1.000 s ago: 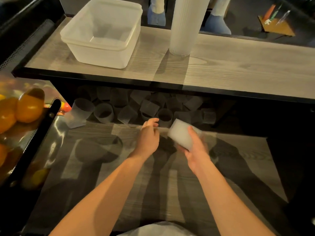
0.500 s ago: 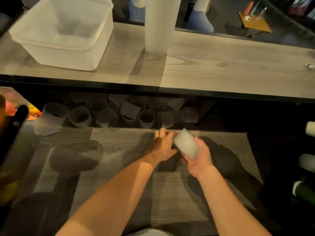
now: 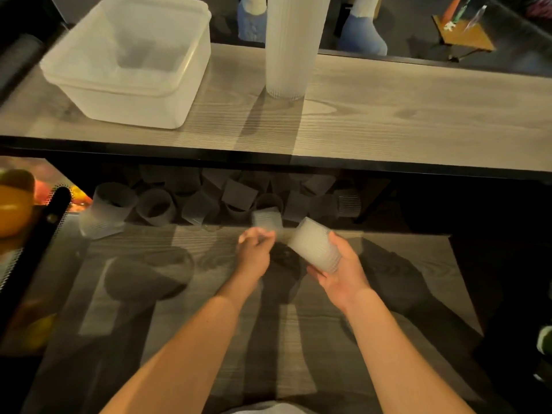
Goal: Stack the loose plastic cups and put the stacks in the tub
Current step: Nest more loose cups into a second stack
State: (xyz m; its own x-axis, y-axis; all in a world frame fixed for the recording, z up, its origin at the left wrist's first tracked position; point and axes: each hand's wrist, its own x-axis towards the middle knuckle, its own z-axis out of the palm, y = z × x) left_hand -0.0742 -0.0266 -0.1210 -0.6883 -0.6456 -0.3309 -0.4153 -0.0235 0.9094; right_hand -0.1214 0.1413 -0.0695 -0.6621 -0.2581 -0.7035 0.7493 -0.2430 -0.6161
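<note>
My right hand [image 3: 339,271] grips a short stack of ribbed cups [image 3: 313,249], fingers curled round its wall, the stack tilted with its base toward upper left. My left hand [image 3: 254,251], just beside it, pinches a single frosted cup [image 3: 266,220] at the near edge of the loose cups; the frame is blurred there, so the exact finger placement cannot be told. Both hands hover above the lower shelf [image 3: 209,324], a grey wood-grain board. Loose cups [image 3: 209,198] lie in a row along the back of this shelf, in shadow, some upright, some tipped; one pale cup [image 3: 104,210] stands at the left end. On the upper table [image 3: 403,115] stands the translucent tub [image 3: 128,61], at left, with a tall stack of cups [image 3: 291,46] upright to its right, apart from it. Orange fruit [image 3: 13,204] shows at the far left.
</note>
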